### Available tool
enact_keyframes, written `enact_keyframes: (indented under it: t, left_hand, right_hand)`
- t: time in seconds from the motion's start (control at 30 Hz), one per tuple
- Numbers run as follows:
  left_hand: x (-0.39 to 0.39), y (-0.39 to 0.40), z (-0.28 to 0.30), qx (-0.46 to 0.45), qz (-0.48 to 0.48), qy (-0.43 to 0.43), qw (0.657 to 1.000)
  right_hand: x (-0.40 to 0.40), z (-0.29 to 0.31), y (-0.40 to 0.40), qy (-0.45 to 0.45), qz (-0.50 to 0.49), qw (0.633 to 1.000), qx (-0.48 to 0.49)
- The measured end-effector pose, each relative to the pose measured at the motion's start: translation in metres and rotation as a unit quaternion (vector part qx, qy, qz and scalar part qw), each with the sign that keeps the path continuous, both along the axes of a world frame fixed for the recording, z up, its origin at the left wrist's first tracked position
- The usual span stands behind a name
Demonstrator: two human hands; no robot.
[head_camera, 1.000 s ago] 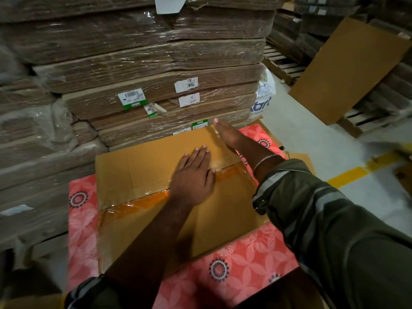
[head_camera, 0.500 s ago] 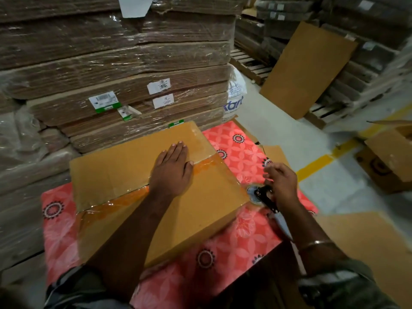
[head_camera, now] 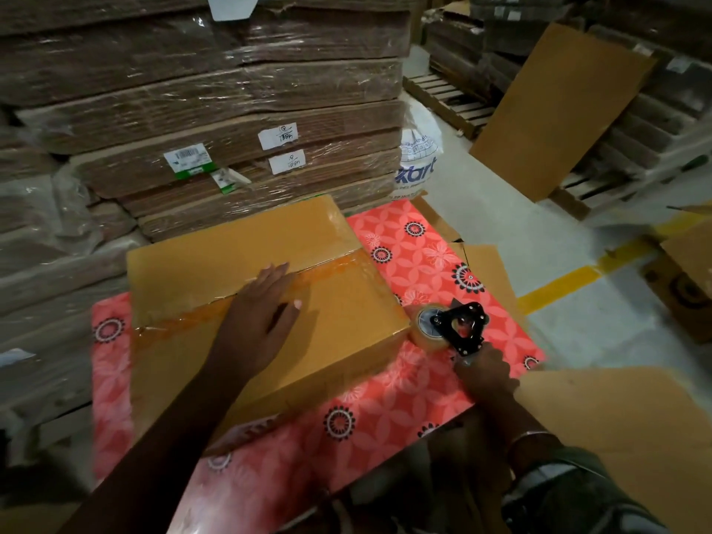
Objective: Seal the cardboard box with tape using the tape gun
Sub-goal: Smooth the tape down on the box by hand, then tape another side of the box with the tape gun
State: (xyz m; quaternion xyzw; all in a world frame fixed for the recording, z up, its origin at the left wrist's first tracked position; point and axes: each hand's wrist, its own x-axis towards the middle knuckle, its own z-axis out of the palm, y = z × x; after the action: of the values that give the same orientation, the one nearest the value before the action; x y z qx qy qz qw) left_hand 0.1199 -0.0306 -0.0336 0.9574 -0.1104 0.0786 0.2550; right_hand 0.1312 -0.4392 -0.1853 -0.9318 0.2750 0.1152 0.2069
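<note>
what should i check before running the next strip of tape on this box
1. Box held steady: ok, the left hand lies flat on the cardboard box.
2. Tape gun in hand: ok, the right hand grips the handle of the tape gun.
3. Gun at the start point: ok, its tape roll sits at the box's right edge.
4. Centre seam covered: ok, a tape strip runs along it.
5. Tape end stuck to the box: cannot tell.
6. Box resting flat on the red patterned surface: ok.
</note>
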Motion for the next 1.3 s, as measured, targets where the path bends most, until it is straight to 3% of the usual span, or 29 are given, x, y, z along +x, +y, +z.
enact_keyframes:
  t: [0.23, 0.4, 0.6, 0.73, 0.83, 1.03, 1.17, 1.3]
  left_hand:
    - [-0.070, 0.008, 0.002, 0.018, 0.042, -0.014, 0.999]
    - [-0.098, 0.001, -0.003, -0.002, 0.090, 0.005, 0.996]
    - [-0.105, 0.024, 0.003, 0.042, 0.122, 0.011, 0.992]
    - [-0.079, 0.063, 0.027, -0.012, 0.216, -0.005, 0.976]
    - [-0.043, 0.106, 0.035, -0.005, 0.265, -0.021, 0.964]
    - [0.043, 0.179, 0.033, 0.040, 0.260, 0.069, 0.962]
    - [0.076, 0.192, 0.024, 0.060, 0.225, 0.144, 0.962]
    - [0.099, 0.208, 0.012, 0.095, 0.192, 0.182, 0.960]
  right_hand:
    - [-0.009, -0.013, -0.011, 0.018, 0.007, 0.998, 0.053]
    - [-0.009, -0.006, -0.014, -0.025, 0.053, 0.997, 0.052]
    - [-0.014, 0.022, -0.003, -0.099, 0.052, 0.991, 0.076]
    - [-0.015, 0.066, 0.013, -0.151, 0.069, 0.970, 0.176]
    - [-0.014, 0.105, 0.034, -0.179, 0.078, 0.942, 0.273]
    - [-0.031, 0.148, 0.096, -0.198, 0.058, 0.885, 0.418]
    - [-0.051, 0.151, 0.126, -0.205, 0.022, 0.876, 0.437]
    - [-0.061, 0.140, 0.146, -0.221, 0.000, 0.891, 0.396]
